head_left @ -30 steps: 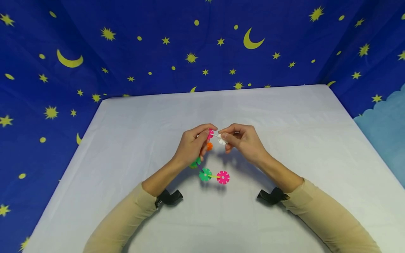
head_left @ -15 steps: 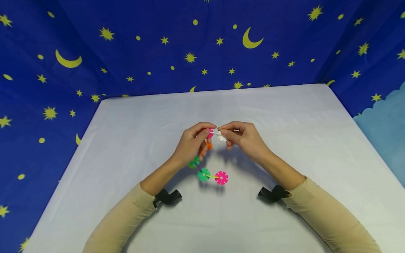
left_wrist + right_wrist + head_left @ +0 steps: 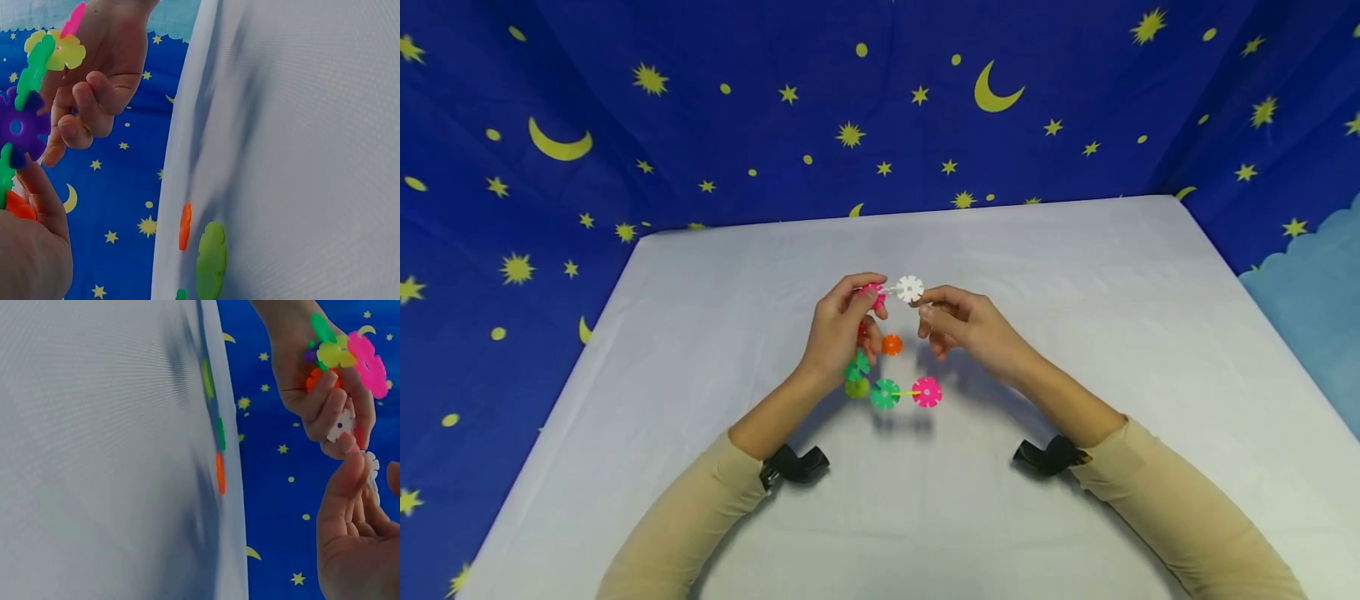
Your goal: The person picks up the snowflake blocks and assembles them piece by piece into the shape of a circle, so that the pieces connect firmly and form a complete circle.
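So the left hand (image 3: 838, 333) has gone up and a bit off to its own side since a second ago, and the notched white plastic disc (image 3: 913, 282) went with it. Back then the right thumb was over that disc, now its whole face shows. The dangling end of the chain came up a little too.

Left hand is pinching a notched hot pink plastic disc (image 3: 879, 300) between thumb and fingers, and the white one sticks out past it. Right hand (image 3: 958, 321) is loosely bent, thumb apart from index, index tip right at the white disc's edge. Can't tell if it's actually touching.

The rest of the chain hangs below the left hand, held over the table with a white cloth (image 3: 737, 292): a green disc (image 3: 859, 364), a purple one (image 3: 37, 128), another green (image 3: 885, 386), a yellow one (image 3: 69, 53), then a second pink disc (image 3: 929, 384) at the free end.

Flat on the cloth there's a loose orange disc (image 3: 185, 226), a lime one (image 3: 211, 260) and a green one (image 3: 221, 434).

Both forearms come in from the near side in tan sleeves (image 3: 692, 525), angled inward so the hands face each other.
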Motion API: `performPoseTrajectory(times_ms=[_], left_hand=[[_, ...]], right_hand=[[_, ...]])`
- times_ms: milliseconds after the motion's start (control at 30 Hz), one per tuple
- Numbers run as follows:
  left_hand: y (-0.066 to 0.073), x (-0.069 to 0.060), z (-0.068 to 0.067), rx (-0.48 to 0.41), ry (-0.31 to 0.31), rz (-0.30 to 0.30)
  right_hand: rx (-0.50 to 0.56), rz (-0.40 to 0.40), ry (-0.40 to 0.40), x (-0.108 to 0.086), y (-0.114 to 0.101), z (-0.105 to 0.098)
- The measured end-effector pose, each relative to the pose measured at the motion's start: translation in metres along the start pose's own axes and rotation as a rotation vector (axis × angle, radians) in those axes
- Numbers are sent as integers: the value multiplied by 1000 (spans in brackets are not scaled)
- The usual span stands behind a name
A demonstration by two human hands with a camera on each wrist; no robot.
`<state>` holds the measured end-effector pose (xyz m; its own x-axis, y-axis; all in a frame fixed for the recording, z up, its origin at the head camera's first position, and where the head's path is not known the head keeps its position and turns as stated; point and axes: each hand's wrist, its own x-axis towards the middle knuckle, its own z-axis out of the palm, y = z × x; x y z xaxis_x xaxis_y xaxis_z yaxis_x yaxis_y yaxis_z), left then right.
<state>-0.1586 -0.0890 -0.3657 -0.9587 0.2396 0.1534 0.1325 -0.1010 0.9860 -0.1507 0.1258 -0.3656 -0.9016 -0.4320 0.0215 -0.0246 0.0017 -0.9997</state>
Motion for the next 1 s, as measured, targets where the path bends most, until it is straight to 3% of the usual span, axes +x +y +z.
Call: performPoseTrajectory(times_ms=[333,433,533,633,800,1000], left_hand=[[1,4,-1,-83,77,16],[0,4,-3,-86,103,37],[-1,4,-3,-94,128,47],[-2,4,-3,-123,135,39],[-3,5,-4,-161,106,51],[-1,6,-7,-183,47,43]], right_hand=[[-217,6,-219,-1,3,-3],[-233,20,-292,-2,1,-4],[-222,37,-314,-3,0,-4],[-238,29,-280,-3,0,-5],[-273,-2,-145,-1,-1,-9],[-107,-3,-22,2,-1,-14]])
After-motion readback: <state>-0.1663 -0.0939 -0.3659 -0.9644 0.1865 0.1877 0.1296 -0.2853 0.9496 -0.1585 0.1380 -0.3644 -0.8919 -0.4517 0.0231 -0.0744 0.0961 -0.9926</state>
